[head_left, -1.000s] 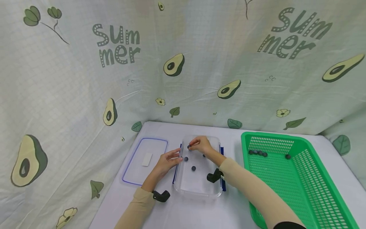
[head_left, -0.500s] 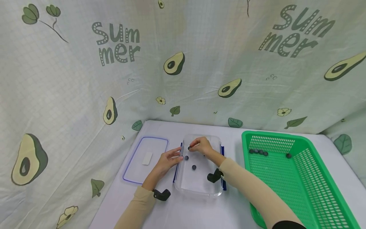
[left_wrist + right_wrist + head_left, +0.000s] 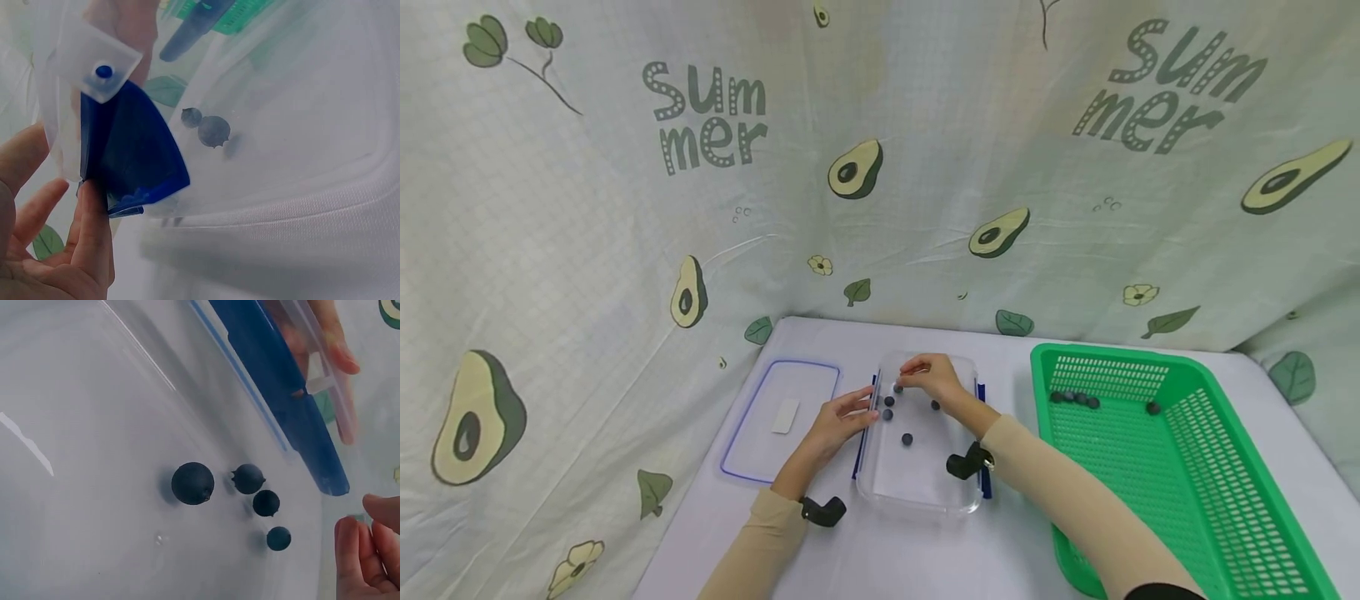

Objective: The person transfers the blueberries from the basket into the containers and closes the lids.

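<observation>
A clear plastic container with blue side latches holds several blueberries. Some form a loose row along its left wall, among them one blueberry at the middle of the row. My right hand hangs over the far part, fingertips just above the farthest blueberry; the right wrist view shows thumb and fingers apart with nothing between them. My left hand is at the left wall outside the container, its fingers extended and touching the blue latch. In the left wrist view, two blueberries show through the clear wall.
Left of the container lies a clear lid with a blue seal, a small white rectangle on it. On the right stands a green basket with several blueberries near its far end. A printed curtain hangs behind the white table.
My right hand has let go of a blueberry and raised its fingertips slightly. One more blueberry now shows by the container's left wall. My left hand has stayed in place.
</observation>
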The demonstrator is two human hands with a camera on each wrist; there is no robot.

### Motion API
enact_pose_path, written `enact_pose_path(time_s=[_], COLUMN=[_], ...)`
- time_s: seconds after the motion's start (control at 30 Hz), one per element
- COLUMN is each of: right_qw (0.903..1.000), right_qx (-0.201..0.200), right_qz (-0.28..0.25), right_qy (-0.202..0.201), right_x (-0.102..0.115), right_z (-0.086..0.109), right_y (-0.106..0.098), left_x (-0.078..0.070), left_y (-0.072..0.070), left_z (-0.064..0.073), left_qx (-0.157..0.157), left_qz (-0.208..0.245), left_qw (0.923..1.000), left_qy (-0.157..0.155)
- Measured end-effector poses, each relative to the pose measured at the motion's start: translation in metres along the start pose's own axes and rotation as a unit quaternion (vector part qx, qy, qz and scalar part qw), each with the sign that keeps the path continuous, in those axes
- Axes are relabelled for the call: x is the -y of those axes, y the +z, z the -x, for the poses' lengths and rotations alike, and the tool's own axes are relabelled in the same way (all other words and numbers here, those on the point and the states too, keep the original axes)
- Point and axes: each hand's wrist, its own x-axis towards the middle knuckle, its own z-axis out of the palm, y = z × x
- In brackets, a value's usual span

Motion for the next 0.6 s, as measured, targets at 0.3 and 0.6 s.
enact_pose_path(time_s=[0.3, 0.6], right_qw=[0.9972, 0.994], right_qx=[0.013, 0.041], right_qz=[-0.072, -0.093], right_qy=[-0.01, -0.04], right_x=[0.017, 0.023], right_z=[0.009, 0.018], right_y=[-0.019, -0.044], left_x=[0.001, -0.001], left_y=[0.001, 0.003], left_z=[-0.001, 0.0], left_qx=[-0.007, -0.008], left_qz=[-0.003, 0.004], left_qw=[1.0, 1.0], left_qy=[-0.001, -0.001])
